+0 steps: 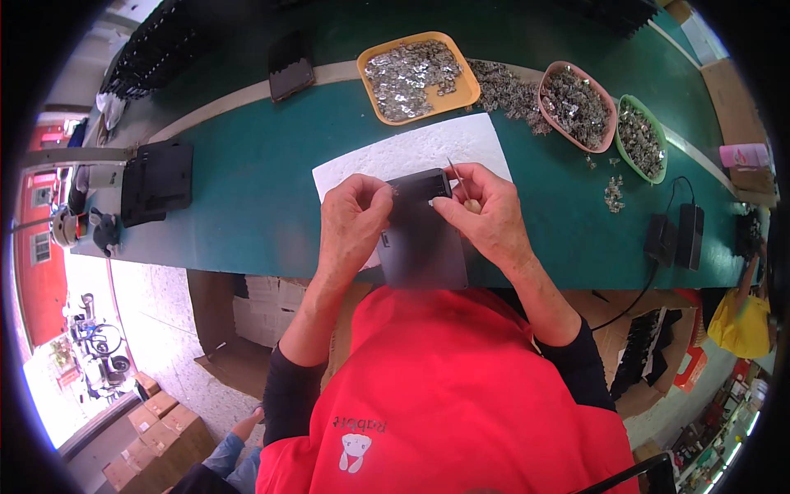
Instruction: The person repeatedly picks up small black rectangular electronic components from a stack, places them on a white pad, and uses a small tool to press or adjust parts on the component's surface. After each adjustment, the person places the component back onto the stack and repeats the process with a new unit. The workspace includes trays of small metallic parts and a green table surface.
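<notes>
A flat black plastic case (421,247) lies in front of me, its far end on a white foam sheet (411,146) and its near end against my red apron. My left hand (352,221) is closed in a pinch at the case's upper left corner. Something tiny seems to be at those fingertips, too small to name. My right hand (492,216) is closed around an awl (458,179) with a thin metal shaft and a pale rounded handle. The shaft points up and away, while the thumb touches the case's upper right corner.
Small metal clips fill a yellow tray (467,82), a pink basket (611,115) and a green basket (661,160); loose ones (504,86) lie between. Black cases (156,183) are stacked at left, another (291,78) farther back. Black power adapters (690,236) sit at right. Open cardboard boxes (226,321) stand below the table.
</notes>
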